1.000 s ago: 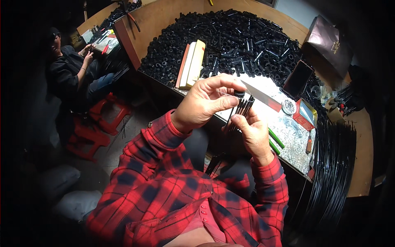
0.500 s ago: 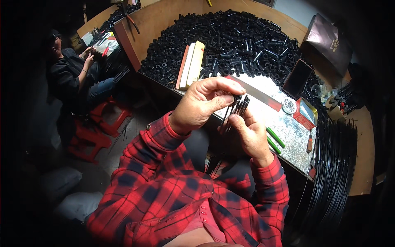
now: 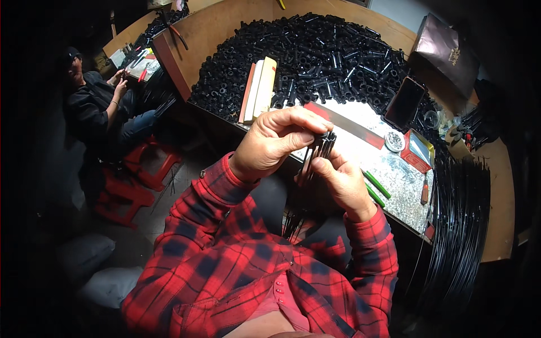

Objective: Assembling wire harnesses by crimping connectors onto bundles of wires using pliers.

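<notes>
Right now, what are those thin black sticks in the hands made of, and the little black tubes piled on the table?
The thin black sticks look like metal rods, dark with a slight sheen, though coated plastic is possible. The little black tubes look like moulded plastic: matte black, all one shape, with glints on their edges.

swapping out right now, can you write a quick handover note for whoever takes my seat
Left hand: fingers pinch the top end of a bundle of thin black rods.
Right hand: grips the same bundle from the side, lower down.
The bundle stands nearly upright above the lap, at the near edge of the workbench.
Pile of small black tubes covers the far bench; long black rods lie at the right.
How many are finished cannot be told; the bundle is in hand, not set down.
</notes>
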Motion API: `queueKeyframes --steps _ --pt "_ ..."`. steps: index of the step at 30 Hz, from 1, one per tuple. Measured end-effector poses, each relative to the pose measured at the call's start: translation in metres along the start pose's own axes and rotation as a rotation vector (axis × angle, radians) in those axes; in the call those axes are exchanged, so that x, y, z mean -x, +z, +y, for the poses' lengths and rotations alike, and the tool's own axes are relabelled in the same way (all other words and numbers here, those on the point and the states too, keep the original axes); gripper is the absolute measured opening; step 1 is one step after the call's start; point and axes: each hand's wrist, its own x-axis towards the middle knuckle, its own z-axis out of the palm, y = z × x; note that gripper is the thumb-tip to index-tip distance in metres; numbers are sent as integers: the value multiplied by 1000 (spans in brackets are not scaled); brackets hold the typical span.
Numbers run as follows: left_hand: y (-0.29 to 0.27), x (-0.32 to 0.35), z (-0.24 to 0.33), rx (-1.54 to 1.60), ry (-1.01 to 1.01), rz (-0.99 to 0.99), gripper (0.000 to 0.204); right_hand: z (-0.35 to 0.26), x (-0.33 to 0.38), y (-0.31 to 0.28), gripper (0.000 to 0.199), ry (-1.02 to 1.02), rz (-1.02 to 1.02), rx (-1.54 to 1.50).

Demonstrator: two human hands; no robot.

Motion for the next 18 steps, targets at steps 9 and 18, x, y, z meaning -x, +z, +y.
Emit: queueKeyframes --steps 9,18 --pt "10 1 4 115 -62 66 19 2 0 -6 36 93 -40 -117" --pt "-6 -10 5 88 -57 -224 21 9 -6 -16 32 145 -252 -243"
